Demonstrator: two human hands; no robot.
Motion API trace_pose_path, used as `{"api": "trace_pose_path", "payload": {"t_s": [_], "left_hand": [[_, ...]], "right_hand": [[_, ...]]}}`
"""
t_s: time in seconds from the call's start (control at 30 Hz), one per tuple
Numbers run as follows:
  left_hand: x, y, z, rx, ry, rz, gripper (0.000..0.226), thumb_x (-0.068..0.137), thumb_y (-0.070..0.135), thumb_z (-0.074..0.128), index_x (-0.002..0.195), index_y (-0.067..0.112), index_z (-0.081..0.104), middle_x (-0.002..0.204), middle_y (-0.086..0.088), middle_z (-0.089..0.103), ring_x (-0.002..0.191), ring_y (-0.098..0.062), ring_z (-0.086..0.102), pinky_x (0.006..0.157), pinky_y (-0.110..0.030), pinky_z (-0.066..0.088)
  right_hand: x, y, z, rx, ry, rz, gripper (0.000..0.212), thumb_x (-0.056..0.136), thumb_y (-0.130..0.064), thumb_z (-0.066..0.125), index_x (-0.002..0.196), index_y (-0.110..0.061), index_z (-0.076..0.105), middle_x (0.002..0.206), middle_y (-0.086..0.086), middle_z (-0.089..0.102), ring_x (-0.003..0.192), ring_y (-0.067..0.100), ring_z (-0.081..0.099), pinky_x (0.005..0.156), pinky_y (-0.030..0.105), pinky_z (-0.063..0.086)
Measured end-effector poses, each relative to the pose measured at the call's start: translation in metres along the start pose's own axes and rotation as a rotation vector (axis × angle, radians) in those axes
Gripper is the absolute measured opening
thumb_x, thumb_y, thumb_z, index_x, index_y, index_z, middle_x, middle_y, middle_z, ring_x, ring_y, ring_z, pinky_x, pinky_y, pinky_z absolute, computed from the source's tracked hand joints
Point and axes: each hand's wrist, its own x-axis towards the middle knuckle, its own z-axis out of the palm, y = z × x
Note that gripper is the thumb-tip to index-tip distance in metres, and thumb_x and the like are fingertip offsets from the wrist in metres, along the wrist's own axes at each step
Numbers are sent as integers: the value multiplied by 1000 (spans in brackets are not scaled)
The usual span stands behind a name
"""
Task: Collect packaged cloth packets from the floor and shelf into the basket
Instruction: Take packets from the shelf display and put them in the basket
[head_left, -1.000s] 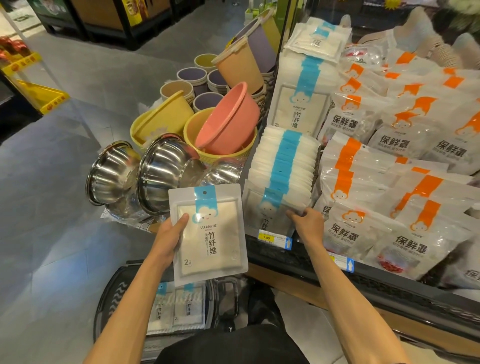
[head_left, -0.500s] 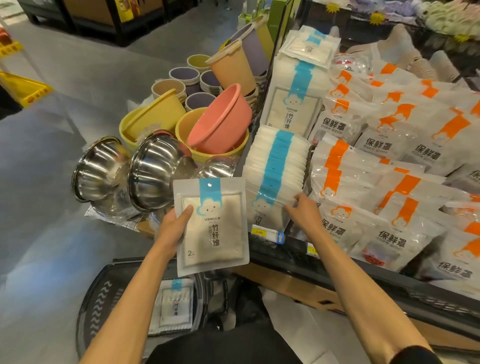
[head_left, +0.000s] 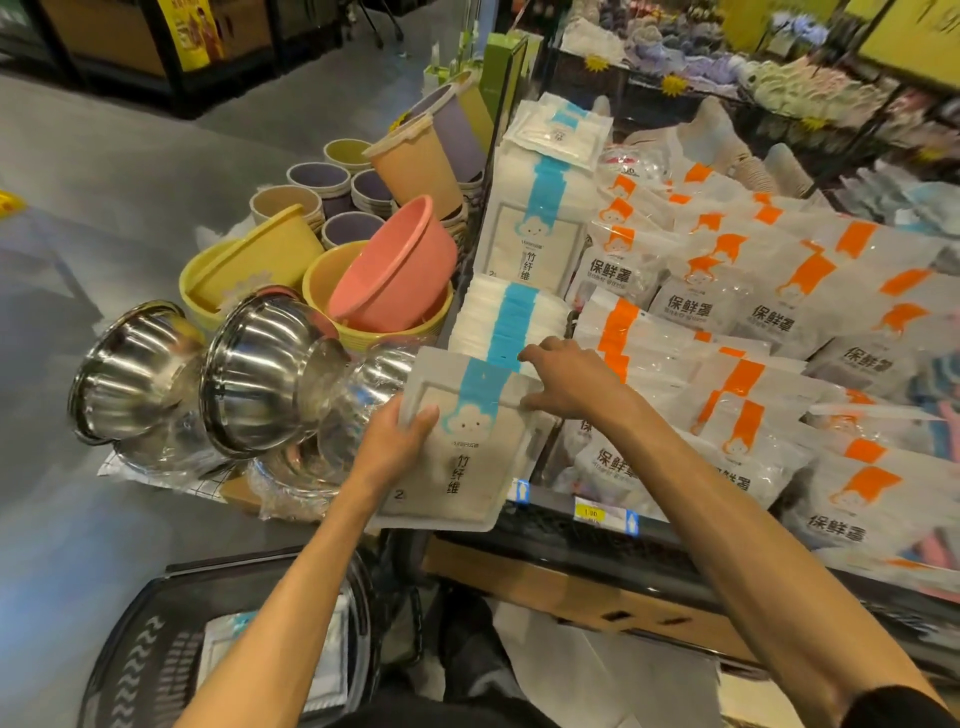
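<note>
- Here, the left hand (head_left: 393, 442) grips a cloth packet (head_left: 470, 457) by its left edge, thumb across the front, near the centre of the view.
- The cloth packet is white with a blue stripe and a cloud face. It is held upright and slightly tilted, off the floor (head_left: 72, 519) and in front of the shelf (head_left: 561, 530) edge.
- The right hand (head_left: 571, 379) is at about 1 o'clock from the left one. It pinches the packet's upper right corner: thumb on the face, fingers curled over the top edge.
- Both hands are thus clamped on the same packet, one at each side.
- Just behind the right fingers, at 12 o'clock, a row of packets (head_left: 511, 312) stands on edge on the shelf. A second stack (head_left: 540, 223) stands further back.
- At 3 o'clock, orange-labelled bags (head_left: 737, 317) cover the rest of the shelf.
- At 9 o'clock, two steel bowls (head_left: 260, 364) wrapped in clear film lie on their sides. A pink basin (head_left: 400, 270) leans inside yellow ones at 11 o'clock.
- At 7 o'clock, the dark basket (head_left: 130, 670) sits on the floor beneath the left forearm. Blue-striped packets (head_left: 330, 660) already lie flat in it.
</note>
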Motion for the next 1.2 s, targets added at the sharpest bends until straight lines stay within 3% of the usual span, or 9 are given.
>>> {"api": "trace_pose_path", "payload": {"t_s": [0.17, 0.3, 0.4, 0.47, 0.63, 0.73, 0.87, 1.03, 1.2], "left_hand": [[11, 11, 14, -37, -113, 121, 22, 98, 31, 60, 107, 12, 65, 95, -6, 72, 84, -20, 71, 68, -35, 58], [21, 14, 22, -88, -107, 141, 14, 100, 27, 61, 107, 16, 65, 90, 7, 74, 81, -9, 70, 66, -25, 55], [29, 18, 27, -169, -120, 95, 17, 99, 31, 61, 112, 21, 66, 99, 1, 75, 90, -17, 73, 73, -35, 59], [34, 20, 30, -181, -106, 104, 18, 98, 32, 63, 110, 19, 67, 96, 2, 75, 87, -15, 72, 71, -33, 59], [56, 0, 33, -145, -59, 73, 19, 95, 29, 68, 99, 10, 66, 91, -3, 72, 83, -18, 68, 70, -36, 54], [67, -32, 24, 180, 27, 60, 55, 81, 56, 61, 112, 11, 62, 111, 0, 65, 104, -19, 62, 83, -31, 51], [65, -84, 16, 604, -43, 19, 108, 75, 85, 44, 151, 9, 34, 153, -11, 38, 140, -29, 37, 111, -52, 37], [61, -118, 18, 834, -209, -73, 123, 77, 78, 60, 161, 15, -4, 169, -3, -4, 156, -24, 1, 124, -51, 19], [60, -115, 16, 816, -220, -102, 126, 76, 77, 63, 161, 15, -6, 169, -6, -5, 156, -25, 1, 125, -49, 16]], "right_hand": [[-1, -3, -18, 130, -70, -52, 70, 86, -42, 73, 144, -16, 43, 134, 8, 55, 120, 29, 54, 89, 36, 46], [-3, 6, -33, 291, -89, -14, 69, 84, -39, 76, 143, -16, 49, 140, 5, 56, 123, 25, 55, 95, 33, 46], [-1, 13, -39, 359, -100, 12, 45, 83, -37, 78, 116, -8, 68, 116, 10, 69, 102, 28, 65, 88, 47, 54], [2, 18, -41, 361, -86, 35, 45, 80, -39, 79, 106, -4, 71, 107, 14, 71, 96, 31, 66, 84, 51, 55], [17, 28, -45, 366, -80, 78, 37, 79, -39, 81, 101, -10, 74, 101, 9, 74, 92, 28, 68, 81, 46, 57], [27, 29, -37, 360, -24, 113, 37, 77, -40, 82, 94, -8, 74, 91, 10, 72, 84, 28, 66, 64, 36, 48], [39, 23, -15, 296, 4, 135, 33, 78, -40, 81, 89, -11, 72, 78, 1, 59, 76, 23, 57, 54, 31, 35], [52, 18, 11, 272, 5, 158, 45, 79, -37, 81, 59, -23, 42, 61, -6, 44, 70, 24, 51, 48, 30, 28], [63, 10, 30, 283, 13, 160, 29, 78, -37, 81, 81, -13, 65, 79, 1, 61, 78, 24, 59, 58, 31, 43]]}}
